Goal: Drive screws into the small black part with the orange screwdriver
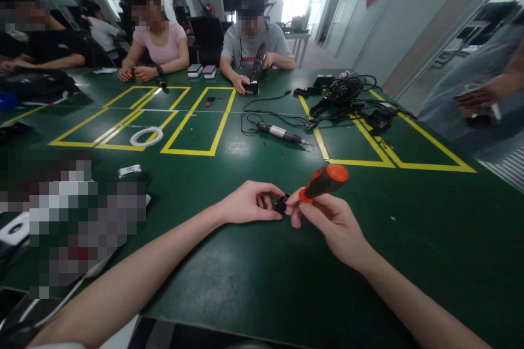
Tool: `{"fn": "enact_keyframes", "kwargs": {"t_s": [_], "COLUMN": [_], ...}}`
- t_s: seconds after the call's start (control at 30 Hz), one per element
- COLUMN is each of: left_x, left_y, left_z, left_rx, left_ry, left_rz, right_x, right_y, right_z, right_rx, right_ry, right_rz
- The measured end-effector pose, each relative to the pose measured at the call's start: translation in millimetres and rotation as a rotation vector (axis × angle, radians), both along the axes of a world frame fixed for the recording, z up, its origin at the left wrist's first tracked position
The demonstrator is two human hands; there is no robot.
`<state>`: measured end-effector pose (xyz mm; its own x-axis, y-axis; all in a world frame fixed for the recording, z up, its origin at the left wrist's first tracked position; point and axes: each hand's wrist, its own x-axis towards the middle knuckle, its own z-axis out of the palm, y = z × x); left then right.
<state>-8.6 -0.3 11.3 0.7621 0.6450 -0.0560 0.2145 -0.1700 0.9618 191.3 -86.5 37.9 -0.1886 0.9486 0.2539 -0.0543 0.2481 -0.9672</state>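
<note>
Much of the black part point(280, 205) is hidden, its shape unclear. The left hand point(248, 204) pinches it in narrowed fingers over the counter point(262, 283); the right hand point(338, 224) grips the screwdriver point(325, 182), tip unseen, handle right of the part.

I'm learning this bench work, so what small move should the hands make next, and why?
Probably tilt the screwdriver more upright: in the right hand, it seems to lean away from the small black part that the left hand holds. The tip is hidden, so I cannot tell whether it is seated.
</note>
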Motion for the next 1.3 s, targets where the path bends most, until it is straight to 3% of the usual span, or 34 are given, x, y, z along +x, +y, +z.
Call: {"fn": "enact_keyframes", "kwargs": {"t_s": [0.4,0.67,0.87,1.03,1.3], "left_x": [0.0,0.0,0.1,0.2,0.2], "left_y": [0.6,1.2,0.4,0.5,1.3], "left_z": [-3.8,-3.6,-3.1,-3.8,-3.3], "left_rx": [-0.038,-0.031,-0.025,-0.021,-0.020], "left_ry": [0.013,0.010,0.001,0.001,0.024], "left_rz": [0.017,0.032,0.024,0.012,0.017], "right_x": [-2.6,-3.8,-0.5,-4.7,-3.8], "right_y": [0.4,2.1,3.8,2.2,3.8], "right_z": [-1.8,-5.0,-1.2,0.7,-1.9], "right_rx": [0.063,0.009,0.096,0.047,0.068], "right_ry": [-0.053,-0.031,-0.100,-0.023,-0.049], "right_rz": [-0.088,-0.178,-0.179,-0.113,-0.182]}}
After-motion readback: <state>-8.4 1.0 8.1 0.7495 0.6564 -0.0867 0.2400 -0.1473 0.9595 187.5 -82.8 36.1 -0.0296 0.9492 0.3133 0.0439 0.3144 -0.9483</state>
